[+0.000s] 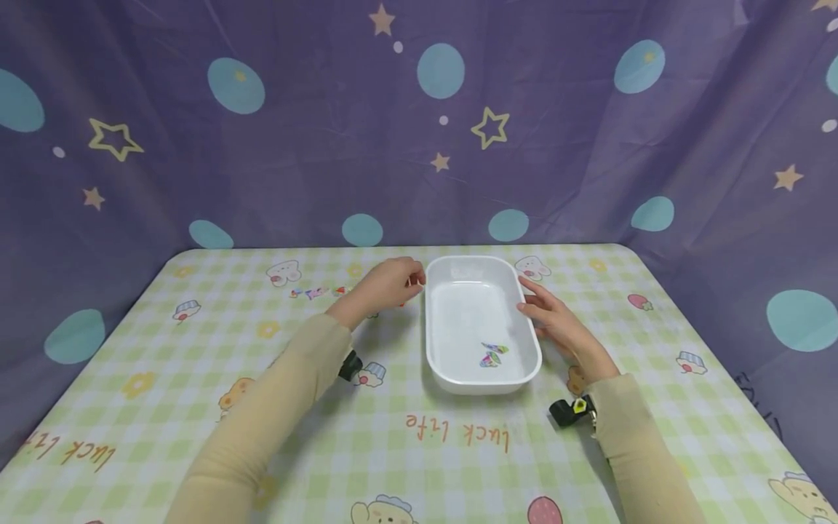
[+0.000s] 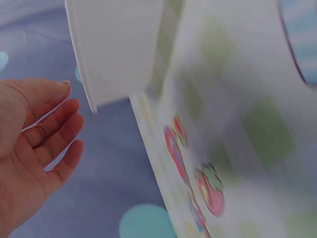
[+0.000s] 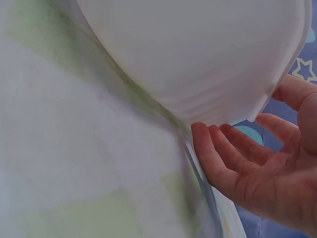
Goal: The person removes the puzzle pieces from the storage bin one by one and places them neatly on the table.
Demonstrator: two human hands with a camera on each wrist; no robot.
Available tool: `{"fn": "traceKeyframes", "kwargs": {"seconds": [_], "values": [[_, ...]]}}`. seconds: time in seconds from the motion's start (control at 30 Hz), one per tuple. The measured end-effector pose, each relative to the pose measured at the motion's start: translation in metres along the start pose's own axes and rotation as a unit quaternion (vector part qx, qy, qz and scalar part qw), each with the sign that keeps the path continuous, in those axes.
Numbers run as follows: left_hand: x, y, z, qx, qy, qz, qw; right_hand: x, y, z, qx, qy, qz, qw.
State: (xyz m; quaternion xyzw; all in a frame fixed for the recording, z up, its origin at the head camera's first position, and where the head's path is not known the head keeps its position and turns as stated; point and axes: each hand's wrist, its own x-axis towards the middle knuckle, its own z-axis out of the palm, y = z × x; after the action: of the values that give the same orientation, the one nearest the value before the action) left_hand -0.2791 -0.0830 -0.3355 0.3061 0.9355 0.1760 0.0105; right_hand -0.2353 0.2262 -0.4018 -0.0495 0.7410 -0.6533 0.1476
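Between left hand (image 1: 393, 282) and right hand (image 1: 559, 320), white tray (image 1: 466, 313), upright

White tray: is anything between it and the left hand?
Nothing: the left wrist view shows a bare gap between the left hand and the white tray, with the purple curtain behind.
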Motion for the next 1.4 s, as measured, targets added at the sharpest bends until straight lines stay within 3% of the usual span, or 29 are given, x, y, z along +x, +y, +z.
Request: {"fn": "traceKeyframes", "kwargs": {"seconds": [0.33,0.63,1.03,1.4], "values": [[0.017,0.038,0.017,0.042,-0.018,0.084,0.9955,-0.001,-0.002,0.001,-0.001,0.008,0.003,1.0],[0.03,0.066,0.039,0.069,-0.068,0.117,0.9884,-0.002,-0.002,0.0,-0.004,0.011,0.005,0.9999],[0.04,0.091,0.067,0.101,-0.135,0.13,0.9771,0.0,-0.001,-0.001,-0.002,-0.003,-0.008,1.0],[0.044,0.091,0.085,0.106,-0.168,0.119,0.9729,-0.001,-0.003,-0.001,-0.005,-0.005,-0.008,0.9999]]}}
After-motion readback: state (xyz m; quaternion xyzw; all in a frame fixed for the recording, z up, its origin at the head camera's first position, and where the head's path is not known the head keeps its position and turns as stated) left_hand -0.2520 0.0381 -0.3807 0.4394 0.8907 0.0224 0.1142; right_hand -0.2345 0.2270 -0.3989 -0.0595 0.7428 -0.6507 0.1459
